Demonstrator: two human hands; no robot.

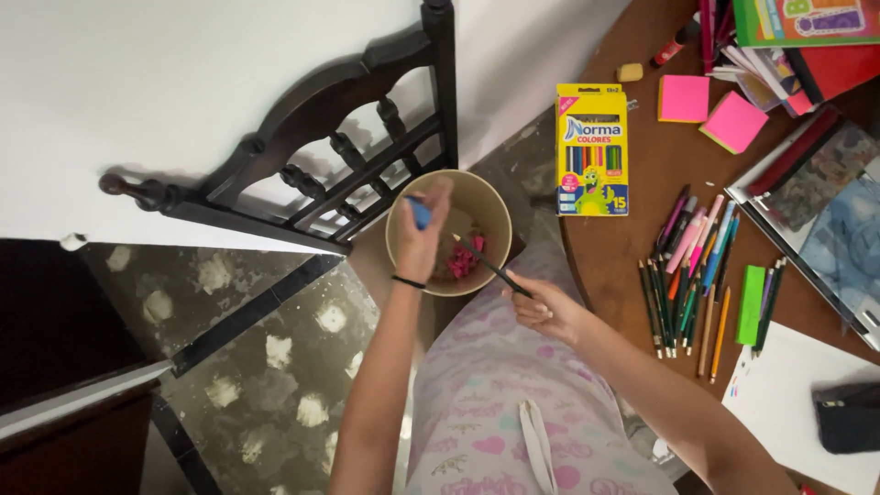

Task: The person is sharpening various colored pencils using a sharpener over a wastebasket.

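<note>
- A dark wooden chair back (348, 156) leans by the white wall above a mottled floor.
- The left hand (423, 234), fingers closed around a blue sharpener (419, 213), hovers over a tan bin (486, 197) holding pink shavings.
- The right hand (541, 307) pinches a dark pencil (490, 266), its tip pointing toward the sharpener above the bin.
- On the brown tabletop (642, 165), a yellow pencil box (592, 149) sits near the left edge; loose coloured pencils (692, 275) fan out beside it.
</note>
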